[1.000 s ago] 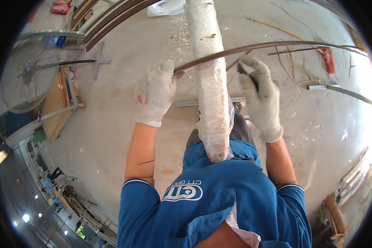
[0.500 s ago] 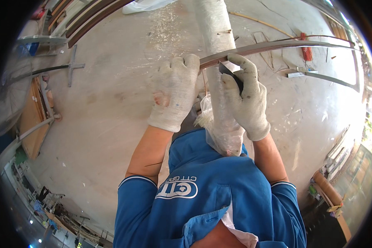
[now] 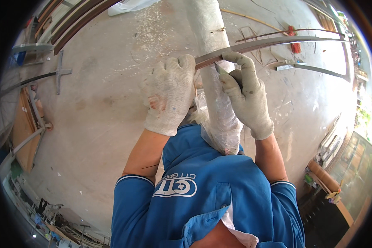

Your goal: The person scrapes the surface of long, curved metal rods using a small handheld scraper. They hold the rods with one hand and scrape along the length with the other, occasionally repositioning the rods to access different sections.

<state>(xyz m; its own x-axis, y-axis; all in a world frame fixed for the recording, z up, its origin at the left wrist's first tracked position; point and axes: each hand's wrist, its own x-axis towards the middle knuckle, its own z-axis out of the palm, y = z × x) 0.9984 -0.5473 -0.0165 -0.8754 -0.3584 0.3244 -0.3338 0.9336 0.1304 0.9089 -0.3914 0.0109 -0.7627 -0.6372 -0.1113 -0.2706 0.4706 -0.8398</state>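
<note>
A long, thin brown-and-grey strip (image 3: pixel 273 42), like a length of profile, runs from my left hand out to the right. My left hand (image 3: pixel 169 93), in a pale knitted work glove, is closed round its left end. My right hand (image 3: pixel 249 95), gloved too, has its index finger lying over the top of the strip. Between its thumb and curled fingers I pinch a thin blade (image 3: pixel 220 69), whose tip meets the near edge of the strip; most of it is hidden in the glove. Under the strip lies a thick plastic-wrapped beam (image 3: pixel 208 35), reaching toward my body.
Dark brown bars (image 3: pixel 84 22) are stacked at the far left, near a grey metal cross-shaped stand (image 3: pixel 61 72). On the floor at right are a red bundle (image 3: pixel 294 41) and a metal bar (image 3: pixel 318 69). Brown boards (image 3: pixel 25 128) lean at left; a brown roll (image 3: pixel 323 175) lies at lower right.
The blade in my right hand has turned, so less of its dark flat side shows. Both hands keep hold near the same spot on the strip. The whole view has shifted slightly.
</note>
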